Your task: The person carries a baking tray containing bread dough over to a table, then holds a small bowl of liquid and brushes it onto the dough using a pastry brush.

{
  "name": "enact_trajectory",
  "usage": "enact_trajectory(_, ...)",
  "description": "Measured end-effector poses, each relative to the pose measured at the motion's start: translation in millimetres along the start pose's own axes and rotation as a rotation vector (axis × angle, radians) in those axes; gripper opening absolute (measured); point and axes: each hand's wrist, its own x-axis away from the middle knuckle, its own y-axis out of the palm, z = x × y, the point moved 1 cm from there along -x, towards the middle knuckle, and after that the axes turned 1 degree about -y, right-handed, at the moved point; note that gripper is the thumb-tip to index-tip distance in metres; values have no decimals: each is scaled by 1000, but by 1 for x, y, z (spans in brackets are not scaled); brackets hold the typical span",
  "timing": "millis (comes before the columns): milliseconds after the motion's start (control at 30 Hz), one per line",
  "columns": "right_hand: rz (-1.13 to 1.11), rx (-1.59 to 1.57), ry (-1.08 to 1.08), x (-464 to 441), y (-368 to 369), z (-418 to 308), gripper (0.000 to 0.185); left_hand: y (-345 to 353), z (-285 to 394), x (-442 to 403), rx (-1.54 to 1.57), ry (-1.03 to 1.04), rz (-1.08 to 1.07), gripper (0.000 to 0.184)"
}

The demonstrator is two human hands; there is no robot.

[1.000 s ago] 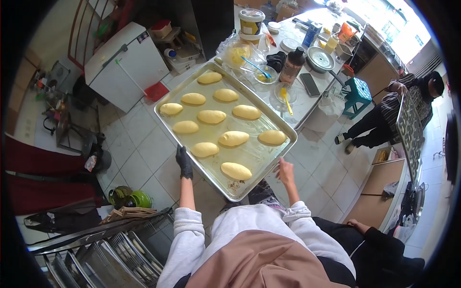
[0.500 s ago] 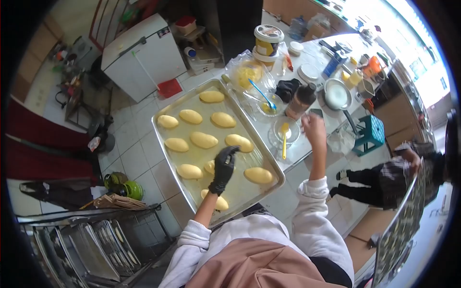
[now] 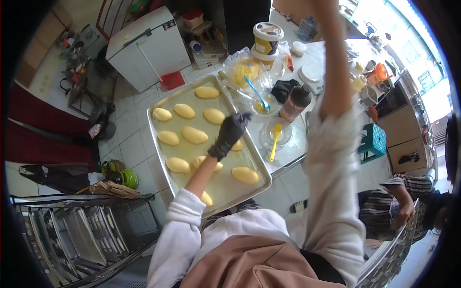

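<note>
A large metal tray [image 3: 221,201] lies partly over the white table's edge, with several pale yellow oval dough pieces on it. My left hand [image 3: 233,132], in a black glove, hovers above the tray's right half, its fingers loosely stretched toward the upper right and nothing visible in them. It hides part of a dough piece [image 3: 236,145]. My right forearm [image 3: 334,62] reaches up over the table past the top edge, and the hand itself is out of frame. Near the tray are a yellow brush [image 3: 275,142] on a clear dish, a blue brush [image 3: 257,92] and a dark-capped bottle [image 3: 295,103].
Stacked tubs [image 3: 267,41] and a plastic bag [image 3: 245,69] are on the table [image 3: 288,153]. A green stool [image 3: 373,142] stands to the right. At the lower right, a person in stripes [image 3: 384,209] holds a large tray. A tray rack [image 3: 86,230] stands lower left.
The tray now rests at the table. My left hand has left its edge and moved over the dough. My right arm has swung up out of frame. The other person has moved lower and nearer.
</note>
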Motion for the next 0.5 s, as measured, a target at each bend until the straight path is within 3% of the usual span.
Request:
enact_trajectory(67,271,198,-152,109,54,8,24,33,-17,17,166,-116,-132,22)
enact_trajectory(100,123,20,305,155,64,5,27,49,-25,27,180,-160,-117,24)
enact_trajectory(133,40,129,377,208,86,35,34,62,-32,32,191,-200,-103,26)
enact_trajectory(167,-126,141,740,258,101,51,34,71,-38,31,190,-195,-103,26)
enact_trajectory(200,-261,316,693,309,108,63,36,80,-43,31,172,-257,-101,29)
enact_trajectory(233,-543,348,1077,368,130,103,33,89,-48,33,157,-320,-100,33)
enact_trajectory(267,-569,324,1160,395,136,114,32,99,-52,33,159,-321,-107,33)
enact_trajectory(333,-198,163,1099,468,168,171,33,122,-62,27,48,-415,-116,45)
enact_trajectory(400,-31,-488,1288,449,164,150,39,144,-80,25,62,-357,-114,50)
enact_trajectory(467,-1,-544,1286,462,176,158,41,163,-95,24,348,-574,-135,50)
enact_trajectory(500,22,-602,1273,470,182,165,43,170,-102,25,314,-593,-137,50)
